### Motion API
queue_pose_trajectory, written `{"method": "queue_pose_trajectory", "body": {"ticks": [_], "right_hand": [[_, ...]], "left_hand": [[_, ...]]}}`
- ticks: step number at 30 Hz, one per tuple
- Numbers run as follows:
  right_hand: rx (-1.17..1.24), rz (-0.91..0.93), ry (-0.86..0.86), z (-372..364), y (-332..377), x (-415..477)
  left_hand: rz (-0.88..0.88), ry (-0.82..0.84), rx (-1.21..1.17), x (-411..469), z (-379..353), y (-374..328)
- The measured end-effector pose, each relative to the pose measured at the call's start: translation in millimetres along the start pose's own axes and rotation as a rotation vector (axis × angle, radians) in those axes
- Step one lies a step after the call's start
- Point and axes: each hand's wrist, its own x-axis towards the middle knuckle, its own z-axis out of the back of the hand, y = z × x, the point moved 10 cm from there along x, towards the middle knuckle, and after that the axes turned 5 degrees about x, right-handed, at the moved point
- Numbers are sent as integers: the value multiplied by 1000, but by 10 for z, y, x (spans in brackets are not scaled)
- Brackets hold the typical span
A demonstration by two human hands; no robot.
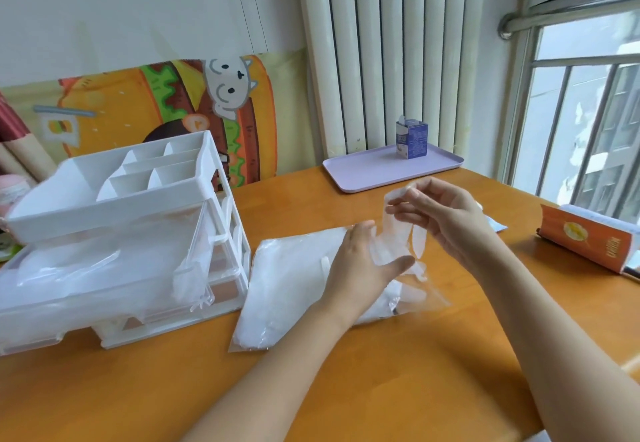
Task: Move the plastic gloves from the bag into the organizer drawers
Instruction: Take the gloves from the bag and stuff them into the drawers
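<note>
The right hand [443, 213] is up over the counter [381, 389], fingertips pinched on the top edge of one thin glove [398, 233]. The glove dangles from that pinch down toward the mouth of the bag [287, 289]. The left hand [360, 265] lies flat on the bag, fingers straight, thumb spread, pressing it down and gripping nothing.

Here's where it could get messy. That film looks slick and feather-light, and the pinch is small, so one quick tug and the glove may slip free. The gloves underneath could cling to it and come out in a clump onto the wood. If the left hand eases off, I'd expect the whole bag to ride up with the glove.

Then there's the carry. The organizer [104, 209] stands to the left of the bag, and its pulled-out drawer [86, 306] already looks well filled, with clear film bulging over the right corner. A glove dropped in loosely could spill over that edge, or catch when the drawer slides shut.

As for looks, the glove is translucent, whitish and crinkled, its fingers hanging limp. The lower end blurs into the bag, so I cannot tell whether it is fully out. The bag is a clear, flat pouch packed with a white stack, lying on the counter just right of the organizer.
</note>
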Motion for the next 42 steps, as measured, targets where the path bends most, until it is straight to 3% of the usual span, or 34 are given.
{"method": "queue_pose_trajectory", "body": {"ticks": [3,6,10,12,17,19,25,29,33,37,39,42], "right_hand": [[157,15,16,20,22,26],[243,60,-90,216,53,59],[220,46,-195,384,21,77],[170,-27,-204,360,-62,80],[160,-367,8,-13,-327,-71],[175,-443,-30,-23,-415,-146],[454,-487,79,-356,-407,-322],[480,-504,257,-747,-295,-466],[240,-401,208,-1057,90,-391],[-158,-213,119,-1275,666,-192],[-477,-188,245,-1539,889,-157],[-925,-245,529,-1982,1006,-204]], "left_hand": [[38,-44,-92,153,-23,14],[81,-48,-300,231,66,4],[117,15,-521,222,306,-139],[81,-48,-487,189,497,-245],[-23,-106,-531,4,693,-451],[-6,-125,-617,-78,760,-445],[88,-261,-904,-223,1109,-180],[10,-403,-831,-401,1347,-208],[-58,-365,-712,-505,1353,-211],[-13,-27,-452,-519,1189,-34],[1,140,-336,-666,1187,79],[-31,166,-371,-935,1572,51]]}}
